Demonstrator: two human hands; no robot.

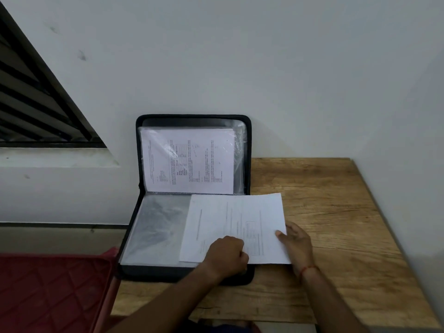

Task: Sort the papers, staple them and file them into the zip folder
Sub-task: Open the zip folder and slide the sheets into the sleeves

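A black zip folder (134, 212) lies open on the wooden table, its upper half leaning against the wall. A printed sheet (187, 161) sits inside the upper plastic sleeve. The lower clear sleeve (156, 227) lies flat. A white printed paper (230, 219) lies over the right part of that lower sleeve and sticks out to the right. My right hand (296, 243) pinches the paper's right edge, thumb on top. My left hand (227, 255) is curled at the paper's lower edge, at the sleeve's opening; whether it grips the sleeve or the paper is unclear.
The wooden table (336, 236) stands against a white wall, with bare wood right of the folder. A red quilted cushion (52, 292) lies at the lower left beside the table. A window with dark bars (31, 104) is at the upper left.
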